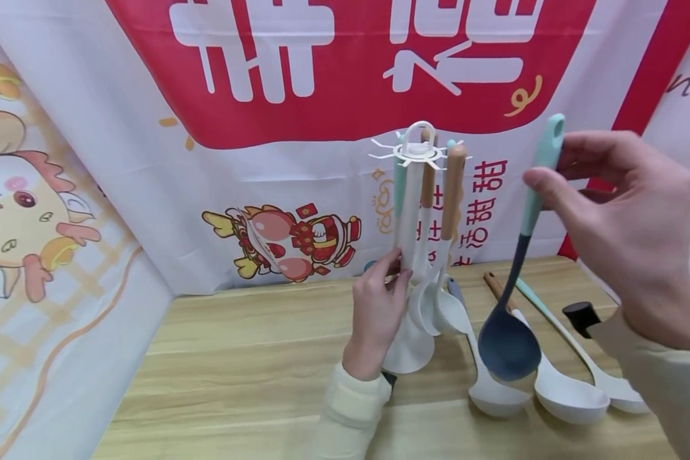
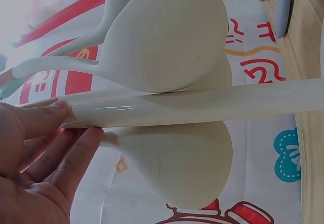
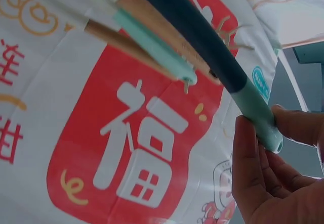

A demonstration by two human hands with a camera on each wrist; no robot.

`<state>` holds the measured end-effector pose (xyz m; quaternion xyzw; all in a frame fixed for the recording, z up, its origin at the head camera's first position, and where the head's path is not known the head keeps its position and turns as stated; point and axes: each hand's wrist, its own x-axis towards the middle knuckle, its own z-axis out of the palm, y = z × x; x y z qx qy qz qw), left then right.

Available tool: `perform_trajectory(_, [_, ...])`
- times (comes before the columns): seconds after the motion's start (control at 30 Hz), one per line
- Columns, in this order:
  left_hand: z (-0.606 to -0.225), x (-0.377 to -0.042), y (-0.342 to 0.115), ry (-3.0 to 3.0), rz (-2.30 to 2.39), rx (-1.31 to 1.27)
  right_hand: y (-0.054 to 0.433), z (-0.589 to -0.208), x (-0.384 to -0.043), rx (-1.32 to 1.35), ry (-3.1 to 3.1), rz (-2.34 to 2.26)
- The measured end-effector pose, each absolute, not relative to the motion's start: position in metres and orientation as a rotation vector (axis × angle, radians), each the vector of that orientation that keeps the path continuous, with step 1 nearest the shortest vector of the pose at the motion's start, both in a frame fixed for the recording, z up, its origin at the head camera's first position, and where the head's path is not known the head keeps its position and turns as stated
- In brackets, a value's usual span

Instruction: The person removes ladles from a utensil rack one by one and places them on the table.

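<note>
My right hand [image 1: 638, 211] pinches the mint-green handle of a ladle [image 1: 508, 345] between thumb and fingers. The ladle hangs in the air with its dark blue bowl downward, to the right of a white utensil stand [image 1: 412, 211]. In the right wrist view, thumb and fingers press on the handle end [image 3: 258, 110]. My left hand [image 1: 376, 313] holds the stand's pole [image 2: 202, 105], thumb on one side and fingers on the other. From the stand's hooked top ring [image 1: 418, 152] hang several utensils, among them one with a wooden handle [image 1: 453, 191]; white bowls surround the pole.
On the wooden table [image 1: 236, 370], right of the stand's round base [image 1: 411, 354], lie a grey-handled ladle [image 1: 497, 396], a wooden-handled ladle [image 1: 572, 396] and a mint-handled utensil [image 1: 623, 393]. Behind rises a printed cloth [image 1: 287, 166]; another patterned cloth [image 1: 46, 255] covers the left side.
</note>
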<state>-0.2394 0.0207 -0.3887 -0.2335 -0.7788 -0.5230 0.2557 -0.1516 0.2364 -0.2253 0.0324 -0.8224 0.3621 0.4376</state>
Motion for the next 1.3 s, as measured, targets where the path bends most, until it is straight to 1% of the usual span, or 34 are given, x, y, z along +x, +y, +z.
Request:
perform_trajectory(0.33, [-0.388, -0.239, 0.021, -2.101, -1.409, -0.650, 0.265, -0.219, -0.157, -0.155, -2.237, 0.769])
perform_trajectory(0.47, [-0.387, -0.240, 0.022, -2.094, -1.407, -0.651, 0.285, -0.221, -0.170, -0.138, -2.296, 0.724])
perform_trajectory(0.63, [-0.387, -0.240, 0.022, -2.092, -1.410, -0.658, 0.323, -0.232, -0.196, -0.141, -2.410, 0.687])
perform_trajectory(0.83, [-0.389, -0.240, 0.022, -2.096, -1.406, -0.652, 0.376, -0.259, -0.230, -0.258, -2.636, 0.680])
perform_trajectory(0.93, [-0.390, -0.240, 0.021, -2.097, -1.407, -0.641, 0.402, -0.277, -0.244, -0.266, -2.692, 0.666])
perform_trajectory(1.17, [-0.390, -0.241, 0.021, -2.107, -1.418, -0.648, 0.448, -0.315, -0.256, -0.320, -2.770, 0.603])
perform_trajectory(1.3, [-0.389, -0.241, 0.022, -2.104, -1.413, -0.645, 0.468, -0.335, -0.260, -0.270, -2.811, 0.540])
